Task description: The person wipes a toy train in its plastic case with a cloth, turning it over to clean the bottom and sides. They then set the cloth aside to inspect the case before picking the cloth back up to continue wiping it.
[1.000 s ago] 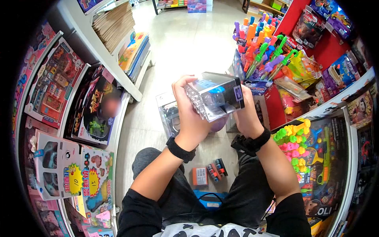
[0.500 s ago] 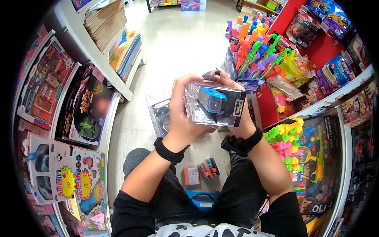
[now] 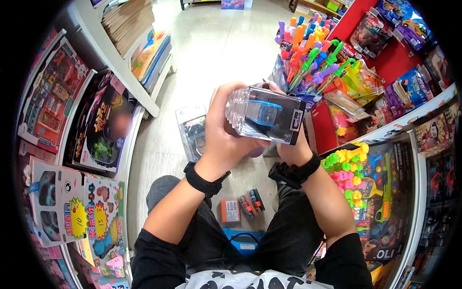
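Note:
A stack of clear plastic boxes (image 3: 276, 118) is held up in front of my body; the nearest box shows a blue item inside and a white label on its dark end. My left hand (image 3: 224, 115) wraps round the left side of the stack. On the right, my right hand (image 3: 291, 147) grips the other side, its fingers partly hidden behind the boxes. Something purple-grey shows behind the stack, too covered to name. Both wrists wear black straps. Below, an orange box (image 3: 230, 211) and small packaged items (image 3: 252, 203) lie on the floor between my legs.
Shelves with boxed toys (image 3: 55, 96) stand at the left. At the right are a bin of colourful sticks and umbrellas (image 3: 308, 53), a red display (image 3: 332, 115) with bagged toys, and yellow-green toys (image 3: 353, 159). A clear package (image 3: 192, 132) lies on the floor.
The stack of boxes has turned slightly and shifted a little to the right in my hands. My left hand has moved slightly up; both hands keep their hold.

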{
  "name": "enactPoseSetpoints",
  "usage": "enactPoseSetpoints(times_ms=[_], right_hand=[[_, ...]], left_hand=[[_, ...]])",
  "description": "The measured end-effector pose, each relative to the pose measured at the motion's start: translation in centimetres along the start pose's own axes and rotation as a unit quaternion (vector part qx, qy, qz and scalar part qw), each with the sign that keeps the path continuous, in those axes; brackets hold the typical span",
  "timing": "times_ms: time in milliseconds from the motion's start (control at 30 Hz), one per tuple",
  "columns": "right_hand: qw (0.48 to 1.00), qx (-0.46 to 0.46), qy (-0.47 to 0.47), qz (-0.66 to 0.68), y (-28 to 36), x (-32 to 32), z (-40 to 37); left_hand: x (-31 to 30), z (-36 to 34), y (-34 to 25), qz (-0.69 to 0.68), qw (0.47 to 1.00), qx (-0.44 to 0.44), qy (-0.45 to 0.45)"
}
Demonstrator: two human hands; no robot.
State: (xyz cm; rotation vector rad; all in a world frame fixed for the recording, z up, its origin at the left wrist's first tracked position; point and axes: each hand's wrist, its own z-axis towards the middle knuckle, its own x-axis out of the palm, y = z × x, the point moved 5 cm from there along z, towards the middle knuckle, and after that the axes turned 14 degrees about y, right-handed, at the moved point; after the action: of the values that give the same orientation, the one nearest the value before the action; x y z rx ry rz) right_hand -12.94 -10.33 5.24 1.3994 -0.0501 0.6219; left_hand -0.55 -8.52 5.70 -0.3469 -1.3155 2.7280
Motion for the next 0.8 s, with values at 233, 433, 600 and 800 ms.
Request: enactPoseSetpoints(times_ms=[233,433,600,800], right_hand=[[1.000,-0.010,0.002,0.015,0.5,0.5,-0.1],[1.000,-0.028,-0.004,-0.013,0.6,0.4,-0.3],[0.999,-0.012,0.026,-0.032,0.4,0.0,0.0],[0.996,-0.075,0.012,-0.038,1.1,0.4,-0.6]], left_hand=[[-0.2,-0.1,0.3,-0.033,0.999,-0.017,-0.004],[0.0,-0.1,-0.1,-0.210,0.976,-0.045,-0.028],[0.1,-0.1,0.2,-0.293,0.954,-0.040,-0.057],[0.3,0.2,0.0,-0.232,0.972,-0.001,-0.031]])
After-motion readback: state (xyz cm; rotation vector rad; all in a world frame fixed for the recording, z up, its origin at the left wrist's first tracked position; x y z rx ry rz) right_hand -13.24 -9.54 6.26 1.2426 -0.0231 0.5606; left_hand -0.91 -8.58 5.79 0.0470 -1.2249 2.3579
